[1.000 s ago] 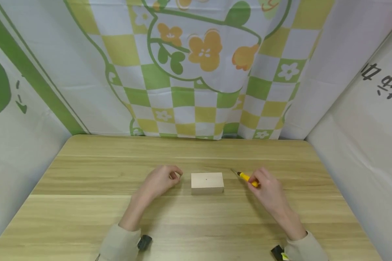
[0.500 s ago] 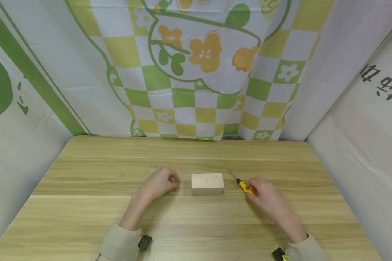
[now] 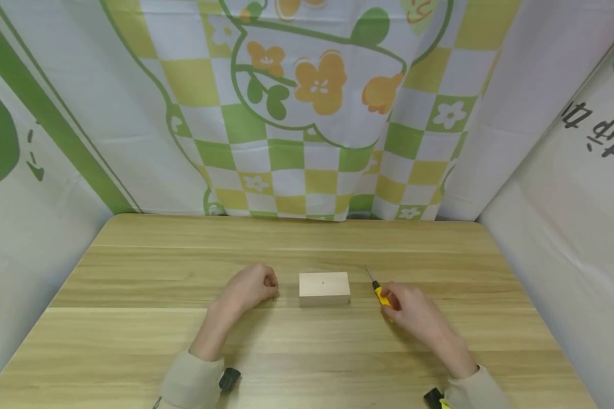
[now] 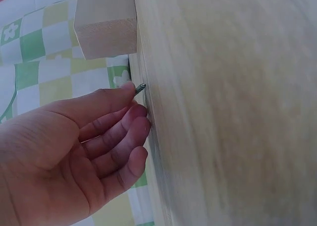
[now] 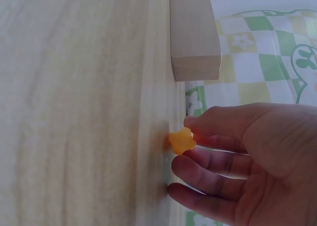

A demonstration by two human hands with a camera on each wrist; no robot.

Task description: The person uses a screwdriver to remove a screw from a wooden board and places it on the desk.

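Note:
A pale wooden block (image 3: pixel 324 285) with a small dark hole in its top lies mid-table, between the two hands. To its left, my left hand (image 3: pixel 247 288) pinches a small screw (image 4: pixel 140 88) between thumb and fingertip; the threaded tip sticks out, the head is hidden by the fingers. On the other side my right hand (image 3: pixel 417 311) holds a yellow screwdriver (image 3: pixel 381 293) by its handle, the thin shaft pointing away toward the back of the table. In the right wrist view the end of the orange-yellow handle (image 5: pixel 182 141) shows between thumb and fingers. Neither hand touches the block.
The wood-grain table (image 3: pixel 307 352) spans the view. A checked green, yellow and white curtain (image 3: pixel 317 142) hangs behind its back edge. White cloth sides (image 3: pixel 568 255) stand at left and right. Dark wrist devices (image 3: pixel 229 379) sit at both sleeves.
My right hand has drawn slightly nearer, swinging the screwdriver's tip from leftward to more away from me. My left hand has shifted slightly left and toward me. The block stays put.

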